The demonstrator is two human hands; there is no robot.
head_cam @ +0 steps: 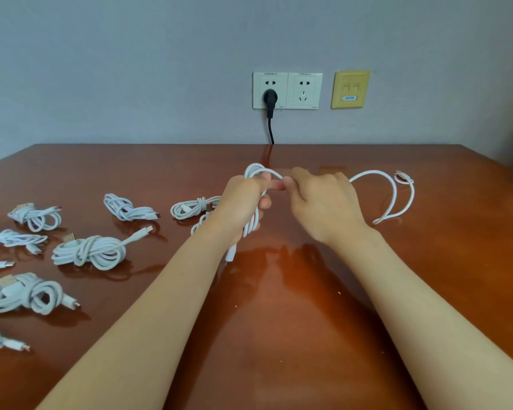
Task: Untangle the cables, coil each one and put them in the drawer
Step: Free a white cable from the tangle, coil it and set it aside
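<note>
– Head view: where is the white cable [252, 224]?
– Mid-table, held over the wood. Several loops are bunched in the left hand [243, 199], fingers curled tight round the bundle. One loop stands above the fist; a connector end [231, 253] hangs below the wrist.
– Right hand [323, 205]?
– Meets the left at the fingertips, thumb and forefinger pinching the strand where it leaves the top loop. The uncoiled tail [396, 190] comes out from behind it and lies in a wide arc on the table [279, 321], off to the right.
– Around that?
– Coiled cables [89, 251], white, each wrapped round itself, spread over the left half of the table. Two lie just beside the left hand, partly hidden by it. Back wall: double socket [288, 90], black plug [270, 97] in its left half, cord dropping behind the table edge; yellow plate [350, 89] just to the right
</note>
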